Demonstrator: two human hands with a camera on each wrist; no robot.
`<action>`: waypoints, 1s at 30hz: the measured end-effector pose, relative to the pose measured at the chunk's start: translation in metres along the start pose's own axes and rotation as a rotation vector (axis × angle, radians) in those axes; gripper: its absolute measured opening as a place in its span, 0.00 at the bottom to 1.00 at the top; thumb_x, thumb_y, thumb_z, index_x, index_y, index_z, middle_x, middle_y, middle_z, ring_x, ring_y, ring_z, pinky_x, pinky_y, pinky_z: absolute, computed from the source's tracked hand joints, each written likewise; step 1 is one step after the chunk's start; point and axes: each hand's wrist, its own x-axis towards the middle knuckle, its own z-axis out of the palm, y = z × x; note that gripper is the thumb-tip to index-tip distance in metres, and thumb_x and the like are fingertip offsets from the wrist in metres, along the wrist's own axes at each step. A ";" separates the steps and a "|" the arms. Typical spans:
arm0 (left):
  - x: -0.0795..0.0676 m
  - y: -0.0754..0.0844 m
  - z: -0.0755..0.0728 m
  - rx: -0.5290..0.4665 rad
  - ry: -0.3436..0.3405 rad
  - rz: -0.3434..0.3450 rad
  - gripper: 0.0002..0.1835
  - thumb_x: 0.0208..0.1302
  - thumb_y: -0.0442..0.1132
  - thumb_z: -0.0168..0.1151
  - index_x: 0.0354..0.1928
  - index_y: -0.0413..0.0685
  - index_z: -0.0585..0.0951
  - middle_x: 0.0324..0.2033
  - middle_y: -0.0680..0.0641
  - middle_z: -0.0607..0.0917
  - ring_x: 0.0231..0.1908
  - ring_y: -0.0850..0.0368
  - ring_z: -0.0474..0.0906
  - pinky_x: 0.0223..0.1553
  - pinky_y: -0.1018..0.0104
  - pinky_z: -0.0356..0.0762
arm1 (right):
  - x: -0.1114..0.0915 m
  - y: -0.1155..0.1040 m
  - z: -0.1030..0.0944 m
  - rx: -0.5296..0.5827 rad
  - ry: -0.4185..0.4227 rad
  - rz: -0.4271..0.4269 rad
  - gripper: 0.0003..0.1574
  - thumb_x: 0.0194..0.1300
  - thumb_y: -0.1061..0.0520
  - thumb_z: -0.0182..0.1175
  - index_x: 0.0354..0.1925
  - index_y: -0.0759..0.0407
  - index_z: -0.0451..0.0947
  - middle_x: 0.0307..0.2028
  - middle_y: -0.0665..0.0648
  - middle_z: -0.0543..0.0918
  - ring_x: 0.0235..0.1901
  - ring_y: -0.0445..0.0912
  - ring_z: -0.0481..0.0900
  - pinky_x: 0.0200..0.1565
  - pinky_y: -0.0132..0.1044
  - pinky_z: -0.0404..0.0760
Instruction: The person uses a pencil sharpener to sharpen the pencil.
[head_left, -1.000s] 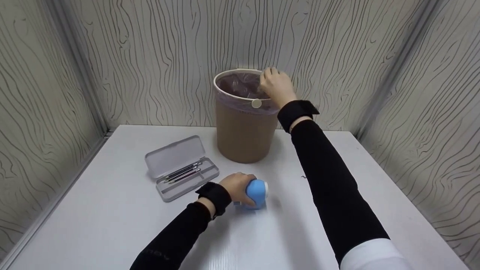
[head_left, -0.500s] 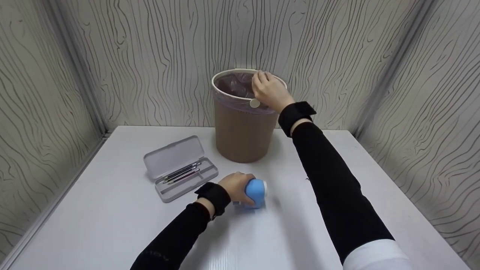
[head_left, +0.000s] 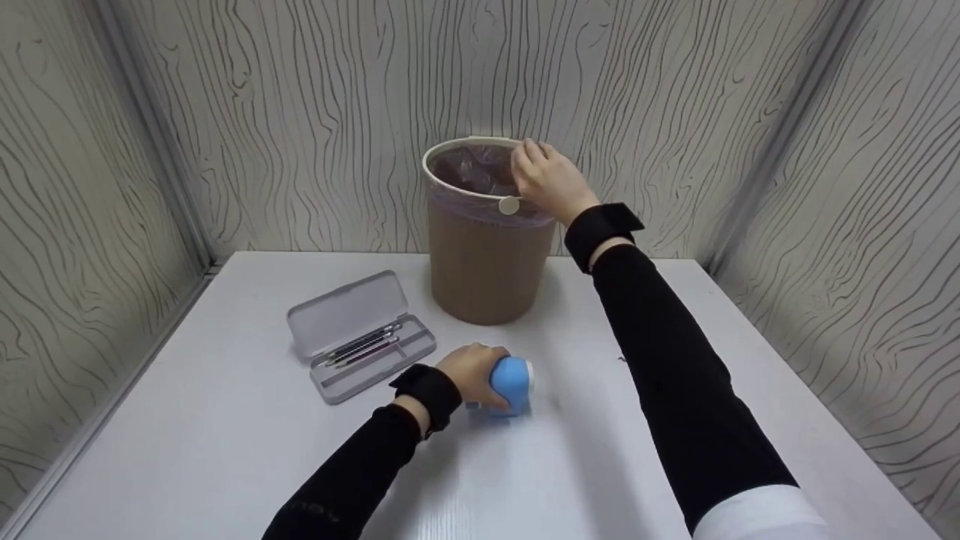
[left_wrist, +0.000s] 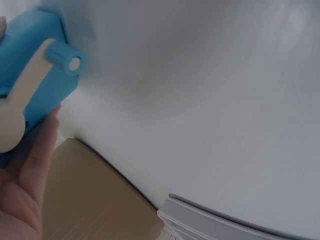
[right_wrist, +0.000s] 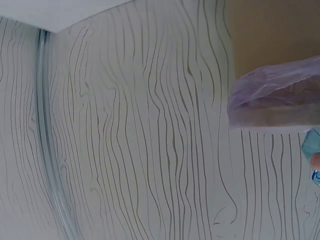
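My left hand [head_left: 469, 375] grips a blue crank pencil sharpener [head_left: 511, 381] low over the white table, near the middle. In the left wrist view, its cream crank arm [left_wrist: 31, 75] with a blue knob [left_wrist: 64, 56] points away from the palm. Up at the right side of a brown waste bin [head_left: 491, 270], my right hand [head_left: 551, 178] is over the opening with fingers bent downward. The right wrist view catches a fingertip on a small light-blue see-through piece [right_wrist: 311, 142], just past the bin's rim; most of that piece is out of frame.
A purple plastic liner [right_wrist: 270, 87] folds over the bin's rim. Left of the sharpener lies an opened grey pencil case [head_left: 349, 307] with several pencils [head_left: 364, 346] inside. Patterned wall panels [head_left: 315, 120] enclose the back and sides. A small dark speck [head_left: 622, 359] lies by the right sleeve.
My right hand shifts a little left over the bin's opening, then back right. The left hand and sharpener stay in place.
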 end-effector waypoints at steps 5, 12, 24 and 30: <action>0.000 0.003 -0.001 -0.002 0.004 0.005 0.37 0.46 0.51 0.84 0.60 0.49 0.81 0.54 0.45 0.88 0.55 0.48 0.85 0.61 0.53 0.82 | -0.006 0.004 -0.003 0.161 -0.092 0.195 0.20 0.73 0.73 0.50 0.59 0.71 0.79 0.55 0.67 0.84 0.57 0.56 0.84 0.59 0.43 0.84; 0.000 0.003 0.000 0.010 0.020 0.007 0.38 0.44 0.51 0.85 0.59 0.49 0.82 0.53 0.45 0.89 0.55 0.48 0.85 0.61 0.53 0.82 | -0.013 0.006 -0.004 0.578 -0.226 0.572 0.26 0.70 0.72 0.54 0.66 0.72 0.72 0.63 0.71 0.79 0.63 0.62 0.80 0.62 0.51 0.82; -0.002 0.003 -0.001 -0.007 0.005 -0.018 0.39 0.45 0.50 0.85 0.61 0.49 0.81 0.55 0.44 0.88 0.56 0.47 0.85 0.62 0.51 0.81 | -0.030 0.011 -0.004 1.025 -0.246 1.004 0.41 0.62 0.54 0.71 0.68 0.71 0.70 0.64 0.71 0.78 0.63 0.64 0.78 0.67 0.54 0.76; 0.001 0.001 0.002 -0.013 0.006 -0.024 0.38 0.45 0.49 0.85 0.60 0.49 0.81 0.54 0.44 0.88 0.56 0.47 0.85 0.61 0.51 0.82 | -0.047 0.010 -0.004 1.194 -0.168 1.069 0.41 0.61 0.54 0.73 0.66 0.71 0.72 0.61 0.71 0.82 0.62 0.62 0.81 0.69 0.51 0.75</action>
